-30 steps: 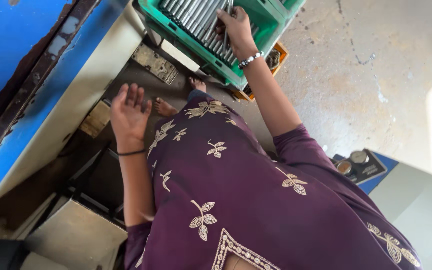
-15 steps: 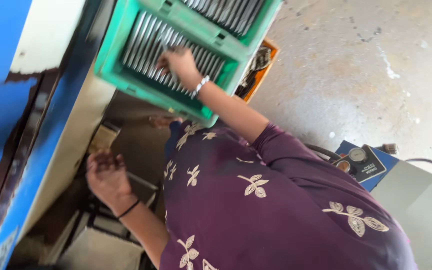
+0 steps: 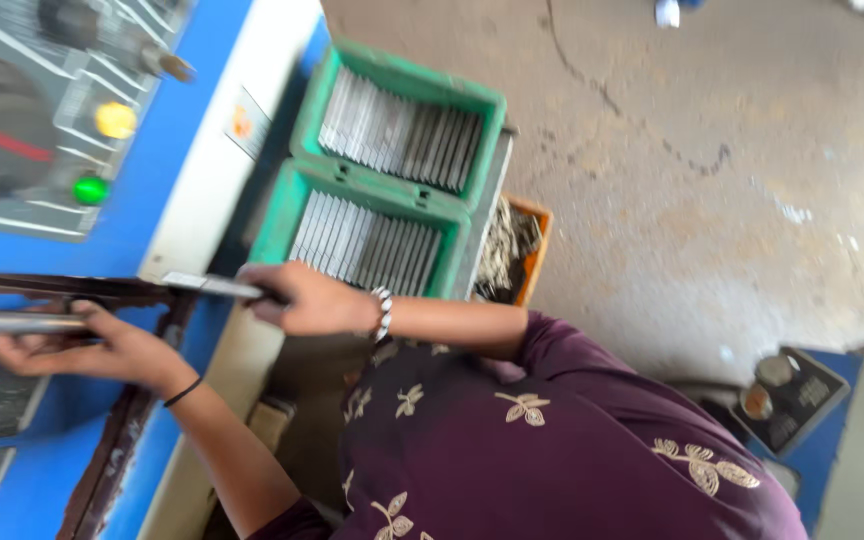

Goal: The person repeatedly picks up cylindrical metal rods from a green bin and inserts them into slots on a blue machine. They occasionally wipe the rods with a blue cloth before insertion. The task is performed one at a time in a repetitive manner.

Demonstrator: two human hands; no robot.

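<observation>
At nine o'clock against the blue machine, left hand gripping a grey metal rod, right hand clenched on a flat metal strip, green crates of strips at twelve o'clock.

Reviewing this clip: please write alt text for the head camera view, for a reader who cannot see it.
Seen from above, a person in a purple patterned garment holds a flat metal strip in the right hand toward a blue machine, while the left hand rests on a metal bar there. Beside them, two green crates hold rows of similar strips.
</observation>
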